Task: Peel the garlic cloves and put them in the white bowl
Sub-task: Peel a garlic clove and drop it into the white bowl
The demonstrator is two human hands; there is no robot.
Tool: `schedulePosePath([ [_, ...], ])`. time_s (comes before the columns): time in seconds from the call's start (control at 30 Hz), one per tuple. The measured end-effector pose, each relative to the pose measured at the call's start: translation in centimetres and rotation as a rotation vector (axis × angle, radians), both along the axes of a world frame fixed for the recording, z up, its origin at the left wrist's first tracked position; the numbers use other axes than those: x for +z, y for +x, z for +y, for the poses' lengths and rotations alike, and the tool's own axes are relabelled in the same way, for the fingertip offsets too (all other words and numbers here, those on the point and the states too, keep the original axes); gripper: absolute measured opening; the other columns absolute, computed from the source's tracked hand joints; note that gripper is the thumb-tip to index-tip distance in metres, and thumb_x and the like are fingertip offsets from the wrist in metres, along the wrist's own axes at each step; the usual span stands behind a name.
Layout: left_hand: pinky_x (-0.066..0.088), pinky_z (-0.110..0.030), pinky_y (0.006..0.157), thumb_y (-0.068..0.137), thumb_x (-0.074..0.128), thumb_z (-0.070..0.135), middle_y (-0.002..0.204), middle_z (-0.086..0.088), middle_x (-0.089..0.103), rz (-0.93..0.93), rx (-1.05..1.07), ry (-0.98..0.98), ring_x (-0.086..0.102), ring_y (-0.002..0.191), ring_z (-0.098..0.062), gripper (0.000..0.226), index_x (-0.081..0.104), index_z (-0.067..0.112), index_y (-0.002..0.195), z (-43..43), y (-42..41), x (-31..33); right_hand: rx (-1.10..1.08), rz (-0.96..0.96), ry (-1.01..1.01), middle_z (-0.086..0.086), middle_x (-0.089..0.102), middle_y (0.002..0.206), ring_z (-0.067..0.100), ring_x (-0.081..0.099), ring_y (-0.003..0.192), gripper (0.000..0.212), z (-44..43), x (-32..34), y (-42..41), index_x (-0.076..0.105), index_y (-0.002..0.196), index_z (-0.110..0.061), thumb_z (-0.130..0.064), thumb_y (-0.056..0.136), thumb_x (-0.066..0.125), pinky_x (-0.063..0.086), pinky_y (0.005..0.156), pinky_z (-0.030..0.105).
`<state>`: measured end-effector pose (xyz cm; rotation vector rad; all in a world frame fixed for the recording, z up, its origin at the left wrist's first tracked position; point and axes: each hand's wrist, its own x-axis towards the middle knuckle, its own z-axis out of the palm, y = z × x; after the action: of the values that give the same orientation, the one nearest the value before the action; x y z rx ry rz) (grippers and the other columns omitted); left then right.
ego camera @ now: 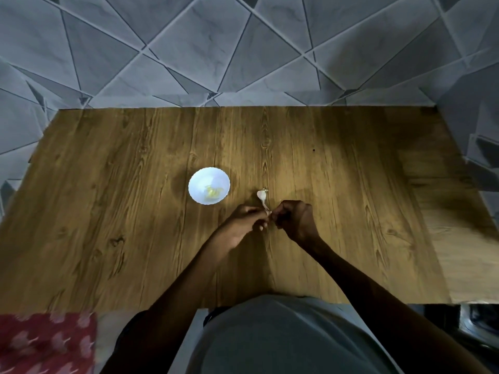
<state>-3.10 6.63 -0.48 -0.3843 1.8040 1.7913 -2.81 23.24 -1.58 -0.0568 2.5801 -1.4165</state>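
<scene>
A white bowl (209, 182) stands on the wooden table (108, 198), with a few pale yellow peeled cloves (213, 192) inside. Right of it lies the remains of a garlic bulb (262, 197), white with a thin stalk. Just in front of the bulb my left hand (244, 224) and my right hand (294, 220) meet fingertip to fingertip. Together they pinch a small pale garlic clove (269, 213), mostly hidden by the fingers.
A grey tiled wall (243, 49) rises behind the table's far edge. A red patterned cloth (46, 344) lies at the lower left, off the table. The table's right part (459, 238) is a lighter wood.
</scene>
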Motion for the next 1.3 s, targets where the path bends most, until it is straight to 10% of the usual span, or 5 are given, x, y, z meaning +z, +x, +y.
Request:
schedulePosePath([
  [0.1,0.046,-0.015,0.055,0.089,0.067,0.006,0.066,-0.005,0.066,-0.058,0.089,0.046,0.057,0.056,-0.008,0.007,0.07,0.002,0.085,-0.4,-0.4,0.6,0.053,0.053,0.013,-0.005,0.071,0.074,0.007,0.068,0.065,0.013,0.3,-0.7,0.3,0.073,0.08,-0.012,0.001,0.082,0.074,0.059,0.062,0.024],
  [0.37,0.05,-0.021,0.061,0.081,0.072,0.006,0.07,0.003,0.07,0.281,-0.166,-0.563,0.062,0.057,-0.007,0.009,0.076,0.014,0.085,-0.6,-0.3,-1.2,-0.196,-0.142,-0.327,0.012,0.075,0.084,0.027,0.073,0.081,0.012,0.2,-0.7,0.4,0.073,0.085,0.001,0.01,0.085,0.065,0.061,0.071,0.044],
  [0.6,0.054,-0.046,0.095,0.087,0.072,0.015,0.098,-0.01,0.075,0.062,0.006,-0.074,0.071,0.095,-0.024,0.018,0.074,0.008,0.103,-0.3,0.4,-1.9,-0.261,-0.154,-0.312,0.015,0.074,0.082,0.032,0.073,0.078,0.014,-0.4,-0.6,0.0,0.074,0.082,0.0,0.01,0.085,0.065,0.061,0.072,0.048],
  [0.97,0.053,-0.013,0.071,0.087,0.072,0.019,0.093,-0.001,0.076,0.678,-0.221,-0.474,0.069,0.077,-0.002,0.021,0.076,0.008,0.104,-0.8,-0.2,-0.2,-0.309,-0.555,-0.313,0.022,0.071,0.089,0.031,0.072,0.082,0.011,-0.8,0.9,-1.6,0.07,0.092,0.005,-0.004,0.09,0.066,0.061,0.079,0.043],
  [1.3,0.057,-0.02,0.071,0.088,0.061,-0.008,0.077,-0.013,0.074,-0.253,0.267,0.415,0.072,0.067,-0.014,0.013,0.072,-0.003,0.082,-1.4,-0.6,1.9,0.106,0.326,0.072,-0.004,0.069,0.072,0.006,0.065,0.065,0.017,-0.5,1.0,-1.6,0.068,0.075,-0.009,0.005,0.074,0.075,0.055,0.058,0.024],
])
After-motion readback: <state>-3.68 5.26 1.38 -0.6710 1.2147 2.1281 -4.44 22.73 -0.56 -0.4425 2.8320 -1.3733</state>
